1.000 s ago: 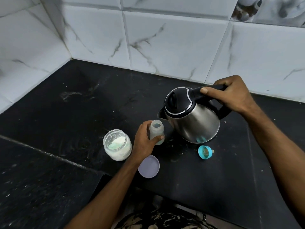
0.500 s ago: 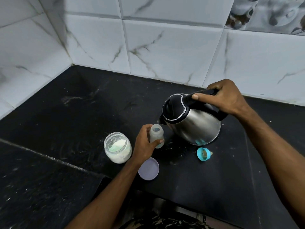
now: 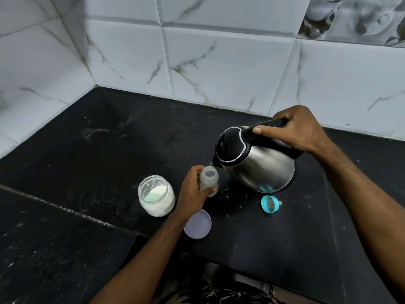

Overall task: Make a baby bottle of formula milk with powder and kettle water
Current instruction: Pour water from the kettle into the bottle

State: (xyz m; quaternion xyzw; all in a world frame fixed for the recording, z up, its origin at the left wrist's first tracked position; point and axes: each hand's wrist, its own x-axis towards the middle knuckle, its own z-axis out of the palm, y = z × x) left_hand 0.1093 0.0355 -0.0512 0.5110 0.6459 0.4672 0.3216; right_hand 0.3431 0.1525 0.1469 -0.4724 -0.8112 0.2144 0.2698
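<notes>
A small translucent baby bottle (image 3: 209, 179) stands open on the black counter (image 3: 109, 154), and my left hand (image 3: 192, 191) grips its side. My right hand (image 3: 300, 128) holds the black handle of a steel kettle (image 3: 258, 165), which is tilted left so its spout sits right over the bottle's mouth. An open glass jar of white powder (image 3: 156, 195) stands just left of my left hand. The blue bottle cap with its teat (image 3: 270, 204) lies on the counter below the kettle.
A round pale purple lid (image 3: 198, 224) lies flat near the counter's front edge, under my left wrist. White marbled tile walls (image 3: 219, 62) close the counter at the back and left. A step in the counter (image 3: 65, 207) runs diagonally at the left.
The kettle has tipped further to the left and its spout has come down over the bottle's mouth. My left hand and the bottle have stayed in place.
</notes>
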